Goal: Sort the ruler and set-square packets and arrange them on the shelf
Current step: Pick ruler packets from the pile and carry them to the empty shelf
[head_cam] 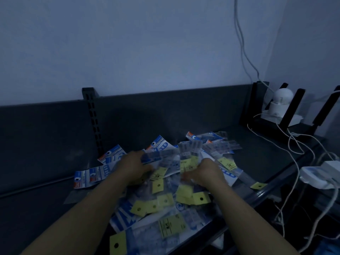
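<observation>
Gripping packets (189,150) are left hand (135,165) and right hand (203,172).

Packets (110,159) at frame centre: blue-and-white print with orange-red corner marks and black-and-white eye motifs, some clear with fine ruled markings. Their tags (157,186) are pale yellow, each with a black dot, and one at lower centre bears black print. Shelf (46,208) and panel (165,111) are dark grey, the upright (93,122) at left centre dark grey with columns of black slots; the wall (147,43) is plain pale blue-grey, cables (242,50) and camera (283,97) at right white, brackets (292,107) black.
</observation>
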{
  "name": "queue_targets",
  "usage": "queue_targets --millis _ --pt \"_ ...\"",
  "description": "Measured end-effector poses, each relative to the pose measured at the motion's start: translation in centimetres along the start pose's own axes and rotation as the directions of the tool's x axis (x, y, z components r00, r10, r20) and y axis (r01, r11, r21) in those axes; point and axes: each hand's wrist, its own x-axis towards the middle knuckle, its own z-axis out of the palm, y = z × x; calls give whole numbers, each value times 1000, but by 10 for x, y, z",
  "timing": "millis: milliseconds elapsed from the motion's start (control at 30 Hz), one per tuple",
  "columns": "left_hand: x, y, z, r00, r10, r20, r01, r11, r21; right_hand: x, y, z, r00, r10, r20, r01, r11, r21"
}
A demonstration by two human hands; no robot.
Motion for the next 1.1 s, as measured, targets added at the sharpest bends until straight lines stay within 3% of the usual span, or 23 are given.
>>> queue_targets --millis 100,167,300,400,567,667,867,1000,1100 --pt "11 -15 -1 997 -34 63 24 986 163 6 3 -2 997 44 62 -52 991 123" --pt "16 -22 -3 994 -33 107 9 977 211 9 3 -3 995 52 83 -61 991 116" --pt "16 -16 -11 992 97 75 -117 934 337 11 1 -4 994 43 102 -53 994 92" --pt "15 -12 -15 981 186 59 -195 950 244 10 2 -12 994 60 90 -69 992 105" --pt "12 -6 -21 983 174 54 -178 982 67 4 8 -28 995 71 72 -88 963 256" --pt "7 -2 -23 984 159 77 -163 986 38 1 9 -27 993 72 90 -102 917 385" --pt "-12 11 -11 974 196 111 -199 980 16 -2 -4 -8 990 53 129 -103 901 422" --pt "-19 22 -9 986 151 74 -153 988 21 -5 -7 1 993 38 114 -83 904 419" --pt "-21 28 -11 996 80 43 -76 994 -82 -7 -7 0 995 43 90 -82 873 481"
